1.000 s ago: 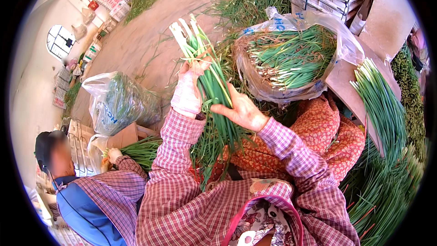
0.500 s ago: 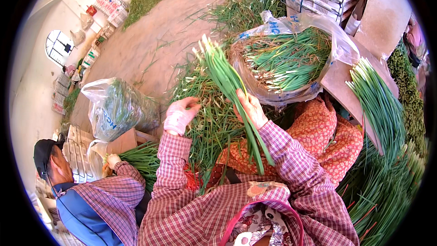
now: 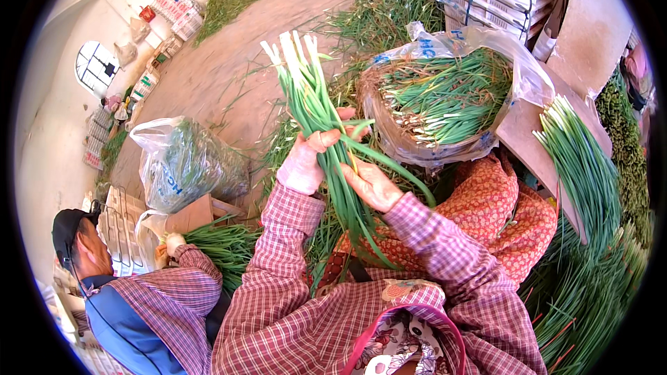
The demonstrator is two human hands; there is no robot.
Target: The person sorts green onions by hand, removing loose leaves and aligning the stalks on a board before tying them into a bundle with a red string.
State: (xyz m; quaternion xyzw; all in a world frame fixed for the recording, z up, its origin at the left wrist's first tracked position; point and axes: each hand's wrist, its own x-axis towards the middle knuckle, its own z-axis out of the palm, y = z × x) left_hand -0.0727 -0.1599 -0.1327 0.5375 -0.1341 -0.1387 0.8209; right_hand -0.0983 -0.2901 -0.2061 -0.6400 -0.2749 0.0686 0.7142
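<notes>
The left hand [image 3: 309, 160], in a pale glove, wraps tight around a bunch of onions [image 3: 319, 118], white ends up. The right hand [image 3: 372, 184] seems to pinch one green leaf lower down. A basket [image 3: 396, 142] full of onions sits just beside.

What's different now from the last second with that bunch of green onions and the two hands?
The green onion bunch swung right and back, white ends now up-left. The left hand, off it half a second ago, grips it again; the right hand stayed on the leaves. The basket and the plastic bag have not moved.
</notes>
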